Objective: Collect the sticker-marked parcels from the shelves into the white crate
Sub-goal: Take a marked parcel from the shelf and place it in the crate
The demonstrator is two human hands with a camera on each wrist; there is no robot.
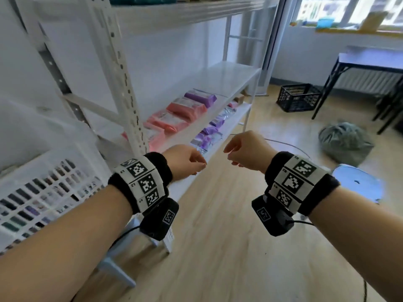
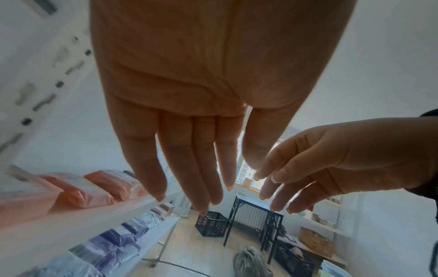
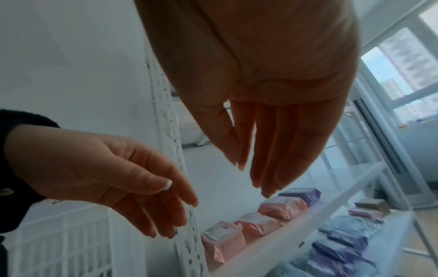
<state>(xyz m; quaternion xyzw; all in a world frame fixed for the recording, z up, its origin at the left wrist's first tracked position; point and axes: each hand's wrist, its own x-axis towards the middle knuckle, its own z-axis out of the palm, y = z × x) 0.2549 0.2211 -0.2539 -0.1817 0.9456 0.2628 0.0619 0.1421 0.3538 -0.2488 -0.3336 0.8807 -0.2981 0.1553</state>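
Both my hands hover empty in front of the white shelf unit (image 1: 231, 75). My left hand (image 1: 189, 162) has relaxed, nearly straight fingers (image 2: 189, 180), and my right hand (image 1: 242, 151) hangs the same way just to its right, fingers (image 3: 265, 153) loose. Pink parcels (image 1: 174, 118) and one purple parcel (image 1: 200, 98) lie in a row on the middle shelf beyond my left hand. More purple parcels (image 1: 209, 134) fill the shelf below. The white crate (image 1: 43, 171) stands at the left, beside my left forearm, with several dark parcels showing through its lattice wall. No sticker can be made out.
A perforated shelf post (image 1: 122, 83) rises between the crate and the parcels. On the wooden floor stand a black crate (image 1: 297, 97), a grey-green bag (image 1: 345, 142) and a pale blue stool (image 1: 359, 184). A dark table (image 1: 370, 59) is by the window.
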